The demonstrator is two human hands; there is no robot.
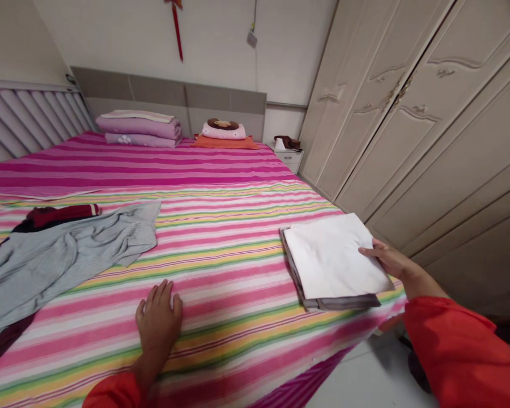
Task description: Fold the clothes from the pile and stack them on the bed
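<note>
My left hand [159, 317] lies flat on the striped bedspread [229, 283], its fingers slightly spread and nothing in it. My right hand [386, 258] is at the right edge of a folded white cloth [334, 258], thumb on top and the other fingers at or under the edge. That cloth lies on folded grey fabric [344, 303], near the bed's right side. Left of my left hand, a grey garment [80, 243] is spread out loosely, partly over dark red clothing [63, 215].
Folded purple quilts [142, 127] and a pink pillow [224, 132] on orange fabric [225, 143] sit by the headboard [161, 93]. A nightstand [288, 157] stands behind the bed's right corner. Tall wardrobes [391, 113] line the right side.
</note>
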